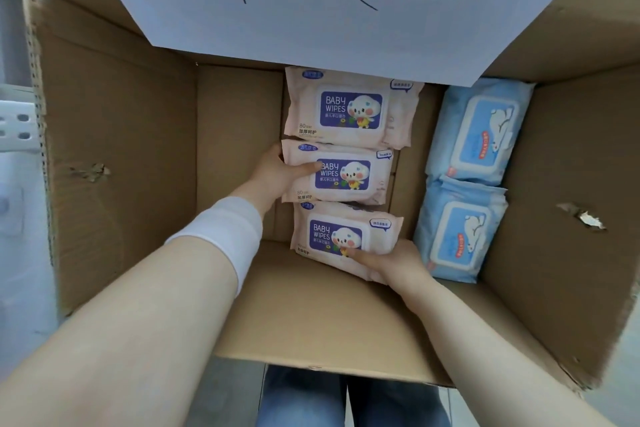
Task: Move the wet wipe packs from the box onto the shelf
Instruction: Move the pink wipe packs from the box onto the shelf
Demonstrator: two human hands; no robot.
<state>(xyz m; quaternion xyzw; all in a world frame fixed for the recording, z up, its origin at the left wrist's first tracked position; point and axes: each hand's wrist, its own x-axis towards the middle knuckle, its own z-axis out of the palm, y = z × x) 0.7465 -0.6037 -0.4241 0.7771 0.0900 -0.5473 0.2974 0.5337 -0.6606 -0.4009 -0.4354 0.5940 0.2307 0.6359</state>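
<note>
1. Three baby wipes packs are laid in a column down the middle of the open cardboard box [114, 156]: the far pink pack [349, 107], the middle pink pack [343, 175] and the near pink pack [339, 236]; neighbouring edges meet or overlap.
2. The middle pink pack is gripped at its left edge by the left hand [277, 172]; the thumb is laid across its face, the fingers tucked beneath and hidden.
3. The near pink pack is gripped at its near right corner by the right hand [394, 262]; the thumb is pressed on its face, the fingers curled underneath.
4. The far blue wipe pack [481, 132] and the near blue wipe pack [460, 232] are set end to end along the right wall; a narrow strip of bare cardboard is left between them and the pink column.
5. A wide bare box floor [239, 135] is left open between the pink column and the left wall.
6. The far pink pack's far edge is overhung by a white paper sheet [311, 10] with handwritten characters; a white perforated shelf post [17, 125] is seen just beyond the torn left flap.
</note>
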